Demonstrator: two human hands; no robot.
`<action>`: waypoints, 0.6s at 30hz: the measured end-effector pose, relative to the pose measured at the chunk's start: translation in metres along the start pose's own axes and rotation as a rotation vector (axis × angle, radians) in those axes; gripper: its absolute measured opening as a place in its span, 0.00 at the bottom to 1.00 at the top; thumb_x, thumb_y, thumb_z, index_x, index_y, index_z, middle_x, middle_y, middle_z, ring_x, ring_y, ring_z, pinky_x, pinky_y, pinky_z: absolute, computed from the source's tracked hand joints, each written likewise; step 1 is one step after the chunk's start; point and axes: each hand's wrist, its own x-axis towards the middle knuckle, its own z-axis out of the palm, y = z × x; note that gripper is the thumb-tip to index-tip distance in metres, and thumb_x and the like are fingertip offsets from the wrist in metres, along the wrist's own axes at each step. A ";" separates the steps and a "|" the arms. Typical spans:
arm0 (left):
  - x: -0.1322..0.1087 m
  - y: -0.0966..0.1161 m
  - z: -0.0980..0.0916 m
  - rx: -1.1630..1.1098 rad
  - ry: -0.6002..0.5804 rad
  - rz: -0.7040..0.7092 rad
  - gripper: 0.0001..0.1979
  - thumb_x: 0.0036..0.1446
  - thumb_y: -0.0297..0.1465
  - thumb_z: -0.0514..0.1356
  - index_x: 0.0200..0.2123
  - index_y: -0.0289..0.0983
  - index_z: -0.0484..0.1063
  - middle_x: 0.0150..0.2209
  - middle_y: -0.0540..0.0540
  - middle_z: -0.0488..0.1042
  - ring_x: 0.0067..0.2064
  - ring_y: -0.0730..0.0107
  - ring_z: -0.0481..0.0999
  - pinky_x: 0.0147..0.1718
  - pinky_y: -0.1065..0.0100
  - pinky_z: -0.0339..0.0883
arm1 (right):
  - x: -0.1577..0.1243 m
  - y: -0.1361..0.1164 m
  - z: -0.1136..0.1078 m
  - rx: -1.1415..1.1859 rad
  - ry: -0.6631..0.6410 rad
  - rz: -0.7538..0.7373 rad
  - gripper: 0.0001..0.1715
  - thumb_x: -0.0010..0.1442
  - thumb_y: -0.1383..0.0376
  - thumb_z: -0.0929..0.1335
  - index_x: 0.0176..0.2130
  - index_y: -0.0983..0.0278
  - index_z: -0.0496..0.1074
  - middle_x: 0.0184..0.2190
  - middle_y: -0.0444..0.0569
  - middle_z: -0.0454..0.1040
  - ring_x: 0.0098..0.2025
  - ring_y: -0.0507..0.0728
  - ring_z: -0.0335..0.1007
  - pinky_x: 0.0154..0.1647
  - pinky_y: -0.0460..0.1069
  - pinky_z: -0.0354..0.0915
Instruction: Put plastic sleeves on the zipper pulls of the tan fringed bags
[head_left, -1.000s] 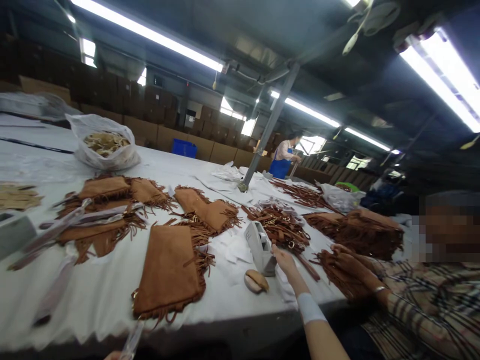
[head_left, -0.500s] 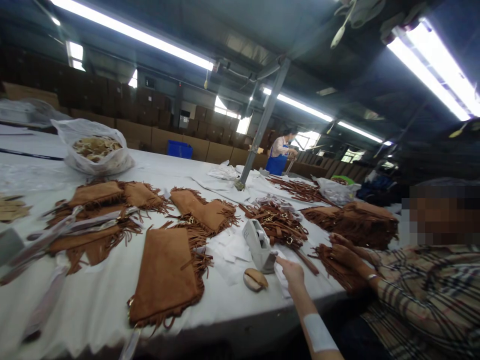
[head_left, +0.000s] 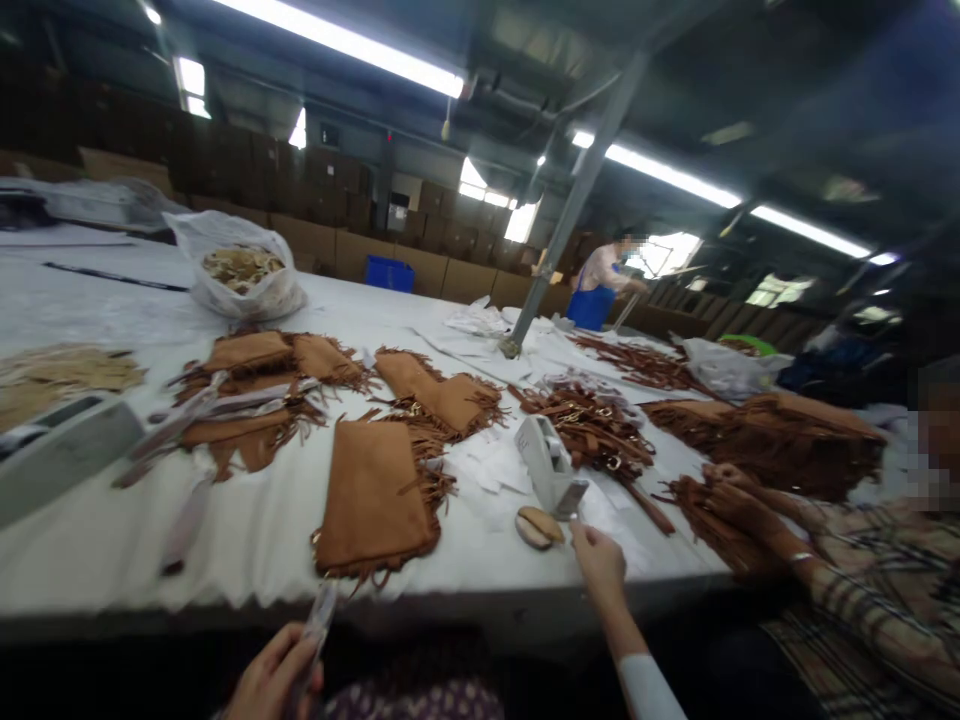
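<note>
My left hand (head_left: 277, 672) is closed around a plastic-wrapped strap (head_left: 321, 618) just in front of the table edge. The strap's upper end reaches the lower left corner of a brown suede fringed bag (head_left: 371, 495), which lies flat on the table. My right hand (head_left: 602, 562) pinches a small, pale end of tape at the front of a grey tape dispenser (head_left: 544, 465). Beside that hand is a round, pale object (head_left: 534, 530) with a tan piece on top. White paper sheets (head_left: 487, 465) lie between the bag and the dispenser.
More fringed bags (head_left: 255, 400) with wrapped straps lie at left, near another grey dispenser (head_left: 67, 455). Brown straps (head_left: 600, 425) are heaped behind the near dispenser. A co-worker's hands (head_left: 739, 495) hold brown fringe at right. A metal post (head_left: 555, 250) stands mid-table.
My view has turned left and down, bringing my left hand with the strap into sight. My right hand has drawn slightly back from the dispenser, toward me.
</note>
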 end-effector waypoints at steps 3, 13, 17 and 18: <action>-0.004 0.014 0.005 0.053 -0.035 0.056 0.22 0.46 0.51 0.62 0.25 0.38 0.64 0.16 0.54 0.69 0.13 0.79 0.61 0.13 0.77 0.51 | -0.048 -0.028 0.029 0.112 -0.231 -0.129 0.23 0.51 0.50 0.63 0.28 0.65 0.77 0.23 0.50 0.75 0.30 0.60 0.70 0.32 0.49 0.62; -0.014 0.023 0.006 0.103 0.046 0.154 0.20 0.54 0.49 0.57 0.33 0.36 0.67 0.16 0.54 0.67 0.13 0.79 0.59 0.13 0.77 0.49 | -0.208 -0.134 0.118 0.503 -0.971 -0.472 0.21 0.55 0.51 0.66 0.25 0.67 0.73 0.21 0.44 0.68 0.25 0.52 0.61 0.26 0.45 0.58; -0.014 0.026 0.002 0.118 0.041 0.151 0.27 0.53 0.50 0.57 0.45 0.32 0.70 0.16 0.54 0.66 0.14 0.78 0.59 0.13 0.75 0.50 | -0.216 -0.147 0.138 0.503 -1.002 -0.506 0.20 0.55 0.53 0.66 0.25 0.67 0.74 0.22 0.46 0.71 0.26 0.52 0.63 0.27 0.45 0.59; -0.014 0.026 0.002 0.121 0.041 0.153 0.28 0.54 0.50 0.57 0.47 0.32 0.70 0.17 0.54 0.66 0.14 0.78 0.59 0.14 0.75 0.51 | -0.217 -0.149 0.141 0.493 -1.004 -0.507 0.20 0.55 0.54 0.66 0.24 0.67 0.74 0.22 0.46 0.72 0.26 0.53 0.64 0.27 0.45 0.59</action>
